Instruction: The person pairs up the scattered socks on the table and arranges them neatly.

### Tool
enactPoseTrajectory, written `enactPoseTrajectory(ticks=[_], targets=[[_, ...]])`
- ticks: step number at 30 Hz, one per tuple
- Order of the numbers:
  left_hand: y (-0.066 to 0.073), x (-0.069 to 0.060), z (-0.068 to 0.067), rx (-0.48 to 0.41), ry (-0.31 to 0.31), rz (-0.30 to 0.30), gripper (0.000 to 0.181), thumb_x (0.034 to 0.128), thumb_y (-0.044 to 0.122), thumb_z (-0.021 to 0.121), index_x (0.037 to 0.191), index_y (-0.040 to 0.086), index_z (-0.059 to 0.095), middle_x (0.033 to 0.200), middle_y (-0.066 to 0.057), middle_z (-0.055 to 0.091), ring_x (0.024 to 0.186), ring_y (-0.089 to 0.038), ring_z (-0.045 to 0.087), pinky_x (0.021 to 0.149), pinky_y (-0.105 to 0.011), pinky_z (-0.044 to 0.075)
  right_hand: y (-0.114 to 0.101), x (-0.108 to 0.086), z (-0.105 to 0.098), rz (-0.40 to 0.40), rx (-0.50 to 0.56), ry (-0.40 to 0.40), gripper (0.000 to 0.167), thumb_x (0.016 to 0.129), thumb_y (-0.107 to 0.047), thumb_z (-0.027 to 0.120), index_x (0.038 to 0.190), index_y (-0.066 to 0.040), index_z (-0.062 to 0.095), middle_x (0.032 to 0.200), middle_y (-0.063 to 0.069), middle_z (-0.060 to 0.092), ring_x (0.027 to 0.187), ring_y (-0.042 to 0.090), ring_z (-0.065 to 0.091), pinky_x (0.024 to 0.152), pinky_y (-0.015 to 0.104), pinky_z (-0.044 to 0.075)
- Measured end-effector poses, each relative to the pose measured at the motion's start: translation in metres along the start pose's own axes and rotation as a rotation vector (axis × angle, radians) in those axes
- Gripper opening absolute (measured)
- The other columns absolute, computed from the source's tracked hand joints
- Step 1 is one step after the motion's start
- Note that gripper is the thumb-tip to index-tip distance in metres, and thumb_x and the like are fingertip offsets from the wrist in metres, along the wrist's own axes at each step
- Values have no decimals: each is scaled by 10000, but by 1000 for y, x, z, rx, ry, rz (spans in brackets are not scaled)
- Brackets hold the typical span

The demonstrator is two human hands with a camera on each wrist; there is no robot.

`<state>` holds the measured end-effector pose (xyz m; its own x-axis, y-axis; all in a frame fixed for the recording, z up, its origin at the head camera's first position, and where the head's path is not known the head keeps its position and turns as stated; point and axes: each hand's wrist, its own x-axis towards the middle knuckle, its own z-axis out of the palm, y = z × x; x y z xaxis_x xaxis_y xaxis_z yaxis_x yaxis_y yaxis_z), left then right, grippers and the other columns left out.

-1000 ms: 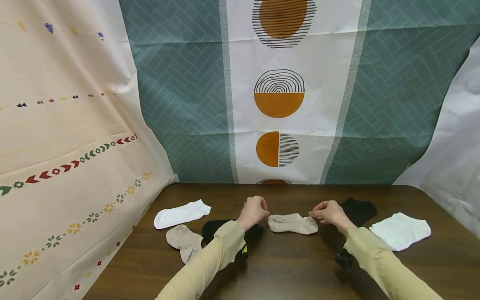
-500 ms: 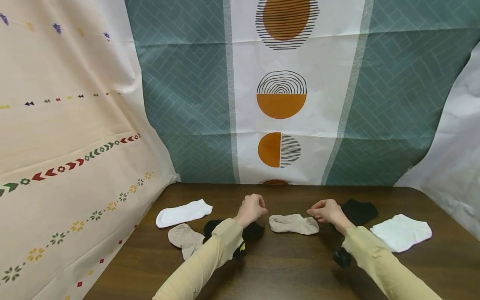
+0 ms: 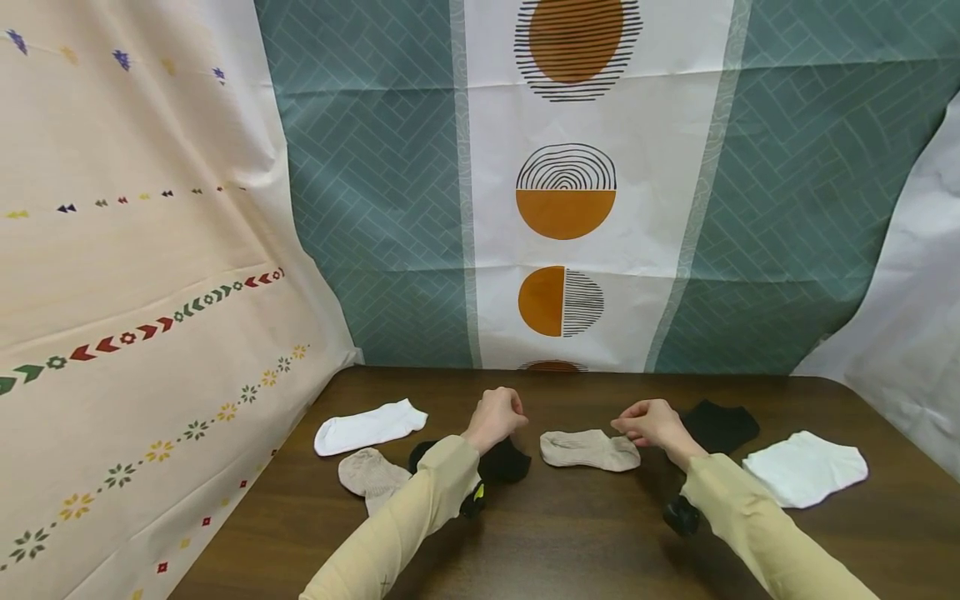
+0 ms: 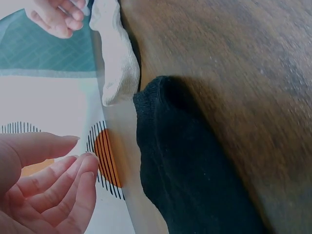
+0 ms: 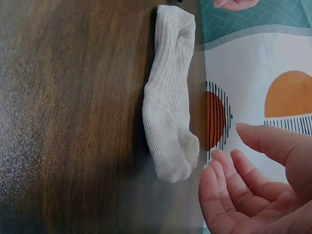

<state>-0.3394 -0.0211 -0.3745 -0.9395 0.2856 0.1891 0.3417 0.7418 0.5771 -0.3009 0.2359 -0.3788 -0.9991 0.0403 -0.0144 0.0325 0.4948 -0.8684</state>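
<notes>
Left hand [image 3: 497, 413] and right hand [image 3: 654, 422], relaxed and empty, flank the beige ribbed sock [image 3: 587, 450]. Low sweeps could rumple it.

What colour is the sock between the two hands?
Pale beige, finely ribbed; the sock shows best in the right wrist view.

Six socks [image 3: 590, 450], two hands [image 3: 496, 415]

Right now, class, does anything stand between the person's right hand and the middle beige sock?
Nothing visible does. The right hand is near one end of the middle beige sock, with no other object between them.
</notes>
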Motion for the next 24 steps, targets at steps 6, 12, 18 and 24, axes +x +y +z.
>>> enactPoseTrajectory(ticks=[6, 12, 18, 24], targets=[[-2, 0, -3, 5, 2, 5, 160, 756, 78, 708, 674, 80, 571, 599, 5, 514, 455, -107, 515, 459, -268, 406, -2, 1, 4, -2, -12, 4, 266, 792, -130, 694, 917, 83, 597, 756, 71, 614, 654, 203, 584, 604, 324, 497], [-6, -2, -8, 4, -5, -6, 153, 759, 77, 704, 682, 80, 572, 610, 2, 519, 463, -104, 523, 463, -266, 418, -9, 0, 9, -9, 0, -4, 275, 794, -116, 691, 932, 97, 584, 772, 85, 619, 665, 220, 597, 587, 318, 497], [-11, -4, -15, 17, 0, -17, 158, 754, 77, 710, 676, 76, 572, 615, -1, 525, 460, -108, 529, 464, -281, 420, -16, 1, 17, -6, 14, -26, 258, 804, -121, 678, 933, 85, 594, 779, 102, 615, 692, 236, 601, 611, 344, 497], [-16, -4, -22, 30, 2, -33, 160, 751, 85, 717, 680, 75, 574, 624, -5, 520, 480, -118, 519, 463, -285, 411, -25, 4, 28, -8, 24, -29, 243, 803, -118, 678, 931, 72, 596, 774, 95, 615, 698, 245, 600, 616, 351, 496]])
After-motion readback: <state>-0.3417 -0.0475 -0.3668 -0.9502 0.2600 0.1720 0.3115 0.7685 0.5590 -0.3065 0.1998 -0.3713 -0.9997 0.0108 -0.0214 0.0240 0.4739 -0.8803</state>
